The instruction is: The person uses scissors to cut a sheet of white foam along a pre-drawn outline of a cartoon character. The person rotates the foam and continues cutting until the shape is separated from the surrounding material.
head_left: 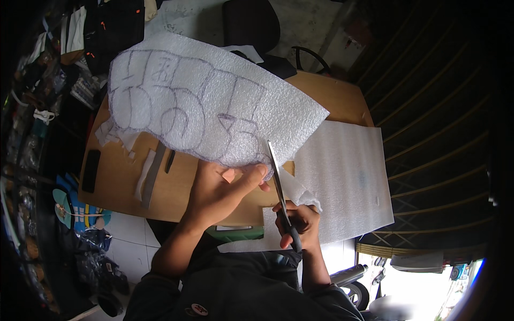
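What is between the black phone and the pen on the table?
In the head view, a grey ruler and a white foam strip lie between the phone and the pen.

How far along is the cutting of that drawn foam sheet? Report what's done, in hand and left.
Done: the foam sheet already follows its drawn outline along the left and top edges, and offcut strips lie on the wooden table. In hand: the left hand holds the sheet up while the right hand works the scissors at its lower edge. Left: the broad uncut margin on the right side.
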### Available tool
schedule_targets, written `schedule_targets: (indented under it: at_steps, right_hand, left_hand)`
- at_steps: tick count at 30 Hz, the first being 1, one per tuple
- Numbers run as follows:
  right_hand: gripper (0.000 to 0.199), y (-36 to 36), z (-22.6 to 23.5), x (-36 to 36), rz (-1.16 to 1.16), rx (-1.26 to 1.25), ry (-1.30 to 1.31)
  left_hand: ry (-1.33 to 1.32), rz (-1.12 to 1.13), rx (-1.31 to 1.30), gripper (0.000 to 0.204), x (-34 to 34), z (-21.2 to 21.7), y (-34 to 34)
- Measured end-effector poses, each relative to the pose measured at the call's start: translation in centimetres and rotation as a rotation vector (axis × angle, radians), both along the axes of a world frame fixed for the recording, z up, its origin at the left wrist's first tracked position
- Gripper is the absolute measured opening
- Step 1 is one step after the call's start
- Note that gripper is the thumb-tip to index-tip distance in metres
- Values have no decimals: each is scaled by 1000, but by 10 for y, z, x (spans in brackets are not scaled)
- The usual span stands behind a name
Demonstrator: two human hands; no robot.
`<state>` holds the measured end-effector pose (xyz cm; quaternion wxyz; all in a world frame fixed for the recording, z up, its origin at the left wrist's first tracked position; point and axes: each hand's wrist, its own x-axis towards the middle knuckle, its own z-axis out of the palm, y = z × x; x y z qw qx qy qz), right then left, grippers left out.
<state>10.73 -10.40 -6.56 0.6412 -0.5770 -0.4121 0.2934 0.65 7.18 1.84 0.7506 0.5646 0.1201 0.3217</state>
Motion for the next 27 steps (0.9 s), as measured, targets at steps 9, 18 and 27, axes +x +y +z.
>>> schedule_targets:
  at_steps: [9,18,27]
  right_hand:
    - [79,-3,0,10,23,12,-39]
    - [79,-2,3,9,16,-37,-79]
    - [79,-2,5,10,54,-36,-59]
  left_hand:
    - [53,-157,81,27,-3,9,14]
    - [130,-292,64,24,-10,18,30]
    - [215,-421,137,23,-15,27,41]
